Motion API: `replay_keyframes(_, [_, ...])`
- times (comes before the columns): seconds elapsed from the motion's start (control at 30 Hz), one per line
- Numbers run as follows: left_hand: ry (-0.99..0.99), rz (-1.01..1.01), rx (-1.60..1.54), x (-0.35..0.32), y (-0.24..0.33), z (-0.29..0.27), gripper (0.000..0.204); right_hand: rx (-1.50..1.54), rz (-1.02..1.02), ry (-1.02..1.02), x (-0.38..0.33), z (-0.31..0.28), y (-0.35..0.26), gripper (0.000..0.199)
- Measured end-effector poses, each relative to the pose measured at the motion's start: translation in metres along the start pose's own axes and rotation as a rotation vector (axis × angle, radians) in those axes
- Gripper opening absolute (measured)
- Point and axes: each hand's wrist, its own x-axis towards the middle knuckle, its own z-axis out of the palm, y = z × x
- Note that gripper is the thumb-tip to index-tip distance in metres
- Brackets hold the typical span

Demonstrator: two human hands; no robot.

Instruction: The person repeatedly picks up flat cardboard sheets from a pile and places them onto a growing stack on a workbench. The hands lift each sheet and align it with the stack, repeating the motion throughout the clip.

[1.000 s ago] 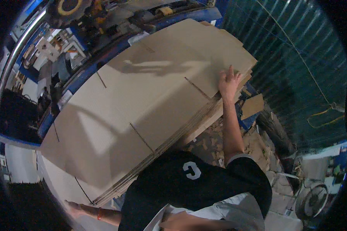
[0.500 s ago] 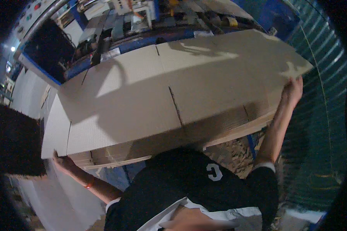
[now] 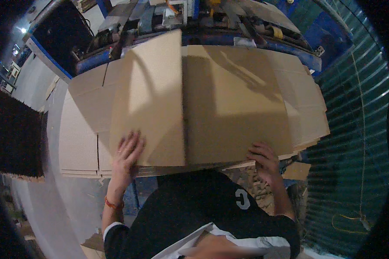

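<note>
A large flat cardboard sheet [image 3: 229,103] lies on top of a stack of cardboard sheets [image 3: 78,146] in front of me. Its left part is folded over along a crease near the middle. My left hand [image 3: 127,155] presses flat on that folded flap, fingers spread, a red band on the wrist. My right hand [image 3: 263,162] grips the near edge of the sheet at the right, fingers curled over it.
A blue machine frame [image 3: 255,41] with rollers and parts runs along the far side of the stack. A teal corrugated wall [image 3: 354,129] stands at the right. Cardboard scraps [image 3: 296,170] lie on the floor below my right hand. A dark block [image 3: 13,138] sits at the left.
My hands have come in from the sheet's far ends to its near edge. The left part of the top sheet has been folded over toward the middle.
</note>
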Motion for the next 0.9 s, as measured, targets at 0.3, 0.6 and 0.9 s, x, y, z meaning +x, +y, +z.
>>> replay_keyframes(0.3, [-0.099, 0.134, 0.373, 0.024, 0.0, -0.007, 0.06, -0.107, -0.012, -0.276, 0.025, -0.009, 0.04, 0.05])
replay_keyframes(0.6, [0.103, 0.228, 0.281, 0.117, -0.051, -0.009, 0.063, -0.211, 0.207, -0.425, 0.137, 0.006, 0.103, 0.079])
replay_keyframes(0.9, [0.385, 0.132, 0.304, 0.235, -0.111, 0.027, 0.057, -0.404, 0.3, -0.202, 0.209, 0.054, 0.143, 0.07])
